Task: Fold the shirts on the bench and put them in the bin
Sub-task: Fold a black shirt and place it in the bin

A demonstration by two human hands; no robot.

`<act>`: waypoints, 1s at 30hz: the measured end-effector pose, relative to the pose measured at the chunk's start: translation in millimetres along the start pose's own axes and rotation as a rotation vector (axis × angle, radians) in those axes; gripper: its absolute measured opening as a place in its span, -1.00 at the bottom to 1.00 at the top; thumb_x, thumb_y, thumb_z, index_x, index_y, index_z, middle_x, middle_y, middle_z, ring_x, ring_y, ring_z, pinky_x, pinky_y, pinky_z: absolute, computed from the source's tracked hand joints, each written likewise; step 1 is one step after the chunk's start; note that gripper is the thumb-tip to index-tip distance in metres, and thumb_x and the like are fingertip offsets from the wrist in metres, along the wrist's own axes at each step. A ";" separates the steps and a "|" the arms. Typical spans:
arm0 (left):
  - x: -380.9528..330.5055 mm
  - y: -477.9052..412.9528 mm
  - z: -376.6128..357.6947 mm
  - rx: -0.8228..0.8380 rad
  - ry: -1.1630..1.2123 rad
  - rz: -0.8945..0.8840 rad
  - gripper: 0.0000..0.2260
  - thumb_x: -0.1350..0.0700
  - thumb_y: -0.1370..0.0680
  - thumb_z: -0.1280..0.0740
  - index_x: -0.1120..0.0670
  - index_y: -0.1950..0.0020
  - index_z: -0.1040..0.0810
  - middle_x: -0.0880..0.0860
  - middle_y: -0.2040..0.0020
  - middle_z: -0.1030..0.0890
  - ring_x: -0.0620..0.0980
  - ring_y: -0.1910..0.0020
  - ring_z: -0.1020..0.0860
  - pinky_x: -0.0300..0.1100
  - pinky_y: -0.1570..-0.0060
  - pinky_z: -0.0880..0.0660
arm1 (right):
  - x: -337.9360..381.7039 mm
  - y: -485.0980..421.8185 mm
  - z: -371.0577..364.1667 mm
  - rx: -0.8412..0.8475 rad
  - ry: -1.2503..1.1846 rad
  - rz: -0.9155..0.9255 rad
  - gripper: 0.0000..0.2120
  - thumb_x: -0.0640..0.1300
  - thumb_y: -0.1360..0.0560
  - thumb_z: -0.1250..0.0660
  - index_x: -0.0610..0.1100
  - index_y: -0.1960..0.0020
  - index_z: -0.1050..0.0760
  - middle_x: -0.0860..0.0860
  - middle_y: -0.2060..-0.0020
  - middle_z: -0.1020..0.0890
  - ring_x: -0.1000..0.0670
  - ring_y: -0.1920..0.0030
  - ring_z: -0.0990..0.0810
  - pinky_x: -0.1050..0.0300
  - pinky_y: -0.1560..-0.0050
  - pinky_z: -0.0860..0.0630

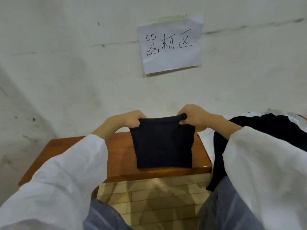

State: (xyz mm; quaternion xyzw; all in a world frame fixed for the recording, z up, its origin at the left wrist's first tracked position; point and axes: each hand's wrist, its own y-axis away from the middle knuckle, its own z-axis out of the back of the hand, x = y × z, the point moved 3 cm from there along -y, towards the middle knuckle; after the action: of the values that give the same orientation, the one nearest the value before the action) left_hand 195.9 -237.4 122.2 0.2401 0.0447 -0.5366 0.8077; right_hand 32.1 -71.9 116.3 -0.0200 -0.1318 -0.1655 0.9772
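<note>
Now both hands are up at the far edge of a folded dark shirt (pixel 163 145), and it's a two-handed grip. Left hand (pixel 128 119) pinches the top left corner, fingers curled over the cloth; right hand (pixel 191 114) clamps the top right corner, where the fabric bunches into a small roll under the thumb. That top edge is drawn taut between the fists and raised off the wood, while the lower edge of the shirt lies flat near the front lip of the wooden bench (pixel 116 165). White sleeves run back from both wrists toward the camera.

Over on the right end of the bench, more clothes wait: a black garment (pixel 272 128) heaped loosely, part of it hanging down past the bench edge, with white fabric (pixel 206 138) beneath it. No bin in shot. Behind it all, a paper sign (pixel 170 44) with handwritten characters is taped to the scuffed white wall (pixel 66 63). Pale brick-pattern floor (pixel 149 196) shows below, between grey-trousered knees.
</note>
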 end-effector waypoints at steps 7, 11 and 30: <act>-15.2 -11.7 73.9 -0.399 -0.109 -0.068 -0.66 0.46 -0.37 -0.08 0.12 0.09 -0.50 0.06 0.15 -0.53 0.10 0.07 -0.51 -0.14 0.18 -0.36 | -0.1 -27.0 69.2 -0.371 -0.024 -0.073 -0.72 -0.29 -0.50 -0.22 -0.06 -0.12 -0.56 -0.04 0.01 -0.62 -0.11 0.00 -0.56 0.03 0.04 -0.49; 4.7 -20.6 19.0 -0.440 -0.160 -0.112 -0.56 0.40 -0.48 -0.17 0.07 -0.30 -0.49 0.09 -0.18 -0.57 0.08 -0.16 -0.51 -0.12 -0.13 -0.40 | -12.0 -16.0 7.6 -0.400 0.020 -0.089 -0.66 -0.25 -0.49 -0.23 -0.02 -0.22 -0.52 -0.05 -0.06 -0.63 -0.13 -0.07 -0.58 0.02 -0.09 -0.49; 79.4 -64.0 -140.2 -0.404 0.065 0.190 -0.59 -0.04 -0.63 -0.14 0.09 -0.44 -0.34 0.07 -0.40 -0.37 0.05 -0.36 -0.36 -0.06 -0.34 -0.32 | -60.9 -1.7 -168.6 -0.257 -0.293 -0.165 -0.73 -0.09 -0.57 -0.25 -0.11 -0.24 -0.51 -0.01 -0.18 -0.52 -0.01 -0.17 -0.49 0.17 -0.19 -0.41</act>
State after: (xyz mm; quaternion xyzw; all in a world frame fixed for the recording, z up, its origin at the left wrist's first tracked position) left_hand 198.4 -263.2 -49.3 0.0937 0.1547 -0.4302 0.8844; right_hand 18.4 -68.0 -62.4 -0.1574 -0.2516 -0.2555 0.9201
